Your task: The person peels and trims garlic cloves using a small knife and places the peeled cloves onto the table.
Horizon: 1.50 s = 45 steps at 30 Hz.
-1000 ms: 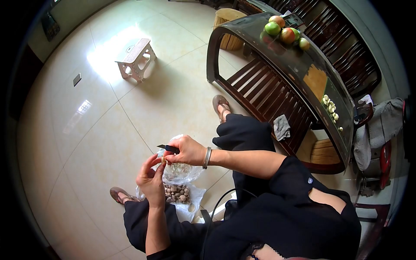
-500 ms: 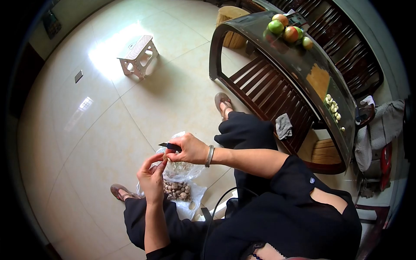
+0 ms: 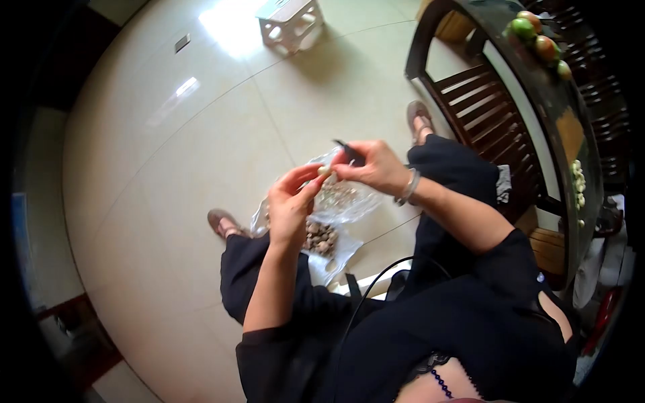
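Observation:
My left hand (image 3: pixel 291 203) pinches a small pale piece (image 3: pixel 324 170) between thumb and fingers. My right hand (image 3: pixel 376 166), with a metal bracelet at its wrist, is wrapped round a dark-handled knife (image 3: pixel 350 154) whose blade points up and left; its thumb and fingertips meet the pale piece. Below the hands on the floor lies a clear plastic bag (image 3: pixel 359 203) with light scraps. Several small brown round pieces (image 3: pixel 321 240) rest on white plastic beside it.
A dark wooden table (image 3: pixel 537 74) at the right bears several red and green fruits (image 3: pixel 545 48) and a row of pale pieces (image 3: pixel 578 185). A folding stool (image 3: pixel 291 25) stands at the top. A small dark rectangle (image 3: pixel 182 43) is on the tiled floor (image 3: pixel 168 201).
The view has swung, so floor, table and hands appear shifted; the hands sit farther right and higher. The pale piece now shows more plainly between the fingertips. The knife stays in my right hand.

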{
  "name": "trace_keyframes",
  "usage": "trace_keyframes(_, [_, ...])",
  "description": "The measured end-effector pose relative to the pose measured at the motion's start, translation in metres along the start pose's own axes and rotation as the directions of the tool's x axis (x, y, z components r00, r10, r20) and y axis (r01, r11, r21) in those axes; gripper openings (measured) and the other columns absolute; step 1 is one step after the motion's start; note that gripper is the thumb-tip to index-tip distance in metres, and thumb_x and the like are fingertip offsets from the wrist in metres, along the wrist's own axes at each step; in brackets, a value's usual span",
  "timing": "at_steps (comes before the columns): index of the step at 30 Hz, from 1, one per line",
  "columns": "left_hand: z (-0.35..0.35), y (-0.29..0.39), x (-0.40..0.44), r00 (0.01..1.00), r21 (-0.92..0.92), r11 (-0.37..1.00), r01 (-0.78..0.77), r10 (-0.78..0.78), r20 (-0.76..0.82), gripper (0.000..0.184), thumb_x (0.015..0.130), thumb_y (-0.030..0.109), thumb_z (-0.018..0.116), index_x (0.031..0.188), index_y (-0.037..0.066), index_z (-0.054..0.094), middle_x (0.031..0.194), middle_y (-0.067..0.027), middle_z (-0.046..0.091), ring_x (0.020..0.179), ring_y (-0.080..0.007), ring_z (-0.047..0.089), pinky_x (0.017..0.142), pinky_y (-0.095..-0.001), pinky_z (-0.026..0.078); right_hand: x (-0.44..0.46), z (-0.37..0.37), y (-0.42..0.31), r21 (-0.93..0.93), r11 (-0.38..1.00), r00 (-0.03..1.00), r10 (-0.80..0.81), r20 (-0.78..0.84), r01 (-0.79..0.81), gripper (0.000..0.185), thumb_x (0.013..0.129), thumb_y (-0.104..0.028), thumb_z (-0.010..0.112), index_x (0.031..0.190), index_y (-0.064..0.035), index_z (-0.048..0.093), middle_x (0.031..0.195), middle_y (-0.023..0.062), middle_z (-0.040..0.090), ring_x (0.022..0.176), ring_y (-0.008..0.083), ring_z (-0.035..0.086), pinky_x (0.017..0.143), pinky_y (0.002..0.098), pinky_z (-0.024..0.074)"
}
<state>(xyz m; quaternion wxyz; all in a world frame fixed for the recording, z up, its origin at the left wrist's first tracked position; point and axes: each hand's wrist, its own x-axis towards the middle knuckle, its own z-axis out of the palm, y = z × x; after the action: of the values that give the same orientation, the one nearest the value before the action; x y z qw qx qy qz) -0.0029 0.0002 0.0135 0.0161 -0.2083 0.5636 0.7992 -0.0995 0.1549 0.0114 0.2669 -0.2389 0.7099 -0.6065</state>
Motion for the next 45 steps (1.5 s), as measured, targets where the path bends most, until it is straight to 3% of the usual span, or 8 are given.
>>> trace_keyframes(9, [0.002, 0.001, 0.001, 1.000, -0.146, 0.989, 0.011, -0.010, 0.010, 0.018, 0.081, 0.007, 0.059, 0.097, -0.001, 0.059, 0.077, -0.0009, 0.061, 0.049, 0.0002, 0.036, 0.042, -0.0150, 0.026, 0.000, -0.004, -0.005, 0.021, 0.998, 0.993, 0.059, 0.105, -0.062, 0.017, 0.082, -0.017, 0.061, 0.083, -0.0004, 0.057, 0.072, 0.0022, 0.059, 0.064, 0.0056, 0.054, 0.059, 0.0182, 0.0442])
trace_keyframes(15, [-0.002, -0.002, 0.003, 1.000, -0.151, 0.989, -0.001, 0.002, 0.009, 0.018, 0.082, 0.009, 0.058, 0.097, -0.002, 0.058, 0.079, -0.0042, 0.062, 0.046, -0.0004, 0.037, 0.040, -0.0148, 0.027, -0.003, 0.000, -0.009, -0.031, 0.999, 0.999, -0.037, 0.019, 0.038, 0.018, 0.077, -0.016, 0.063, 0.084, 0.0013, 0.060, 0.067, 0.0025, 0.061, 0.058, 0.0034, 0.054, 0.053, 0.0191, 0.0447])
trace_keyframes(19, [0.000, -0.002, 0.003, 1.000, -0.149, 0.989, -0.014, 0.010, -0.028, 0.016, 0.081, 0.008, 0.059, 0.094, -0.001, 0.058, 0.076, -0.0038, 0.062, 0.044, -0.0003, 0.035, 0.038, -0.0149, 0.025, -0.005, -0.003, -0.020, -0.367, 0.913, 0.983, -0.149, 0.109, 0.180, 0.016, 0.077, -0.011, 0.064, 0.087, 0.0014, 0.062, 0.067, 0.0021, 0.058, 0.058, 0.0031, 0.050, 0.052, 0.0174, 0.0406])
trace_keyframes(30, [0.006, 0.001, 0.000, 0.994, -0.051, 0.996, -0.072, 0.068, -0.087, 0.009, 0.080, 0.005, 0.060, 0.086, -0.001, 0.060, 0.076, -0.0040, 0.064, 0.051, 0.0005, 0.042, 0.041, -0.0148, 0.027, -0.004, -0.003, -0.012, -0.348, 0.905, 0.970, -0.224, 0.094, 0.243, 0.014, 0.076, -0.011, 0.065, 0.083, 0.0007, 0.063, 0.069, 0.0112, 0.062, 0.061, 0.0153, 0.060, 0.057, 0.0237, 0.0463])
trace_keyframes(32, [0.007, 0.004, -0.001, 0.992, 0.011, 0.998, -0.069, 0.069, -0.104, 0.008, 0.080, 0.003, 0.059, 0.086, -0.001, 0.061, 0.078, -0.0050, 0.064, 0.059, -0.0027, 0.050, 0.048, -0.0157, 0.036, -0.004, -0.003, -0.008, -0.404, 0.886, 0.974, -0.210, 0.088, 0.228, 0.013, 0.076, -0.011, 0.064, 0.083, 0.0003, 0.063, 0.070, 0.0110, 0.062, 0.062, 0.0156, 0.061, 0.057, 0.0239, 0.0466])
trace_keyframes(37, [0.006, 0.000, 0.000, 0.987, 0.072, 0.994, -0.087, 0.096, -0.130, 0.008, 0.079, 0.000, 0.058, 0.086, -0.003, 0.060, 0.081, -0.0074, 0.063, 0.074, -0.0099, 0.058, 0.068, -0.0200, 0.044, -0.001, 0.000, 0.002, -0.455, 0.804, 0.917, -0.391, 0.083, 0.384, 0.018, 0.074, -0.020, 0.062, 0.072, -0.0025, 0.059, 0.064, 0.0149, 0.057, 0.062, 0.0319, 0.056, 0.058, 0.0371, 0.0448])
trace_keyframes(42, [0.005, -0.003, -0.001, 0.987, 0.030, 0.994, -0.102, 0.105, -0.120, 0.009, 0.079, -0.001, 0.058, 0.087, -0.003, 0.060, 0.081, -0.0067, 0.063, 0.072, -0.0084, 0.057, 0.063, -0.0174, 0.043, -0.004, 0.001, 0.004, -0.412, 0.845, 0.937, -0.339, 0.081, 0.341, 0.016, 0.074, -0.013, 0.065, 0.080, 0.0001, 0.060, 0.070, 0.0159, 0.058, 0.064, 0.0294, 0.057, 0.058, 0.0328, 0.0451])
trace_keyframes(45, [0.009, -0.002, -0.002, 0.985, 0.046, 0.991, -0.127, 0.132, -0.115, 0.006, 0.079, 0.000, 0.059, 0.085, -0.002, 0.060, 0.076, -0.0049, 0.064, 0.057, -0.0021, 0.050, 0.047, -0.0140, 0.033, -0.004, 0.000, 0.004, -0.410, 0.848, 0.941, -0.327, 0.092, 0.335, 0.015, 0.073, -0.013, 0.064, 0.079, -0.0002, 0.059, 0.071, 0.0159, 0.058, 0.065, 0.0299, 0.057, 0.059, 0.0331, 0.0453])
